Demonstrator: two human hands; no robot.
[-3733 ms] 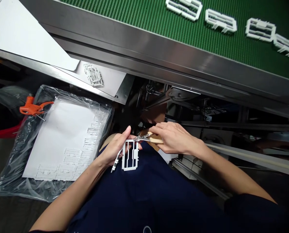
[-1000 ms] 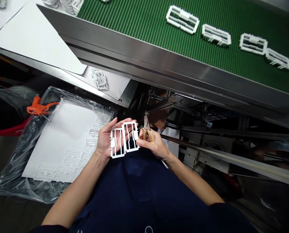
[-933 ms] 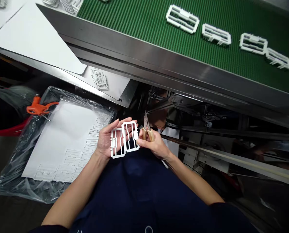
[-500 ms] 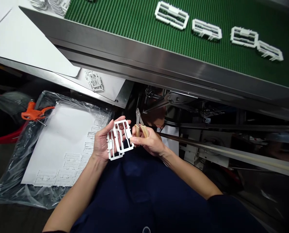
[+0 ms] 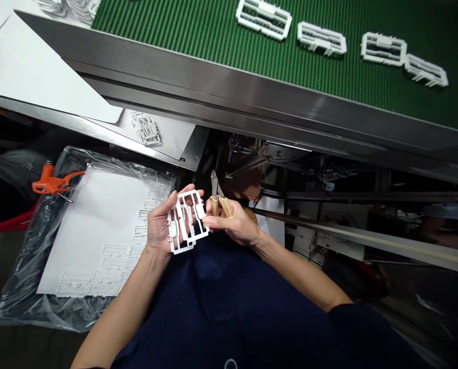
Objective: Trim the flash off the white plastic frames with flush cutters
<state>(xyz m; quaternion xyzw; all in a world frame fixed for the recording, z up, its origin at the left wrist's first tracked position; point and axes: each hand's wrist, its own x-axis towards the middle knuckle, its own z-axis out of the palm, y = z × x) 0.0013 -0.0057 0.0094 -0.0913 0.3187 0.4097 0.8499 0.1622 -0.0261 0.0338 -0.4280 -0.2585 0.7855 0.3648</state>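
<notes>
My left hand holds a white moulded plastic frame on its palm and fingers. The frame looks like two barred parts joined side by side. My right hand grips a pair of side cutters with beige handles, their steel jaws pointing up. The fingertips of my right hand touch the frame's right edge. The cutter jaws stand just beyond the frame, apart from it.
White parts lie on a green conveyor belt behind a stainless steel edge. At left, a white sheet with rows of parts rests on clear plastic, beside an orange clamp. Machine framework lies at right.
The scene has shifted up and left in view. Since the oldest frame, the cutters have turned from level to upright, and my left hand now holds a wider, two-part frame.
</notes>
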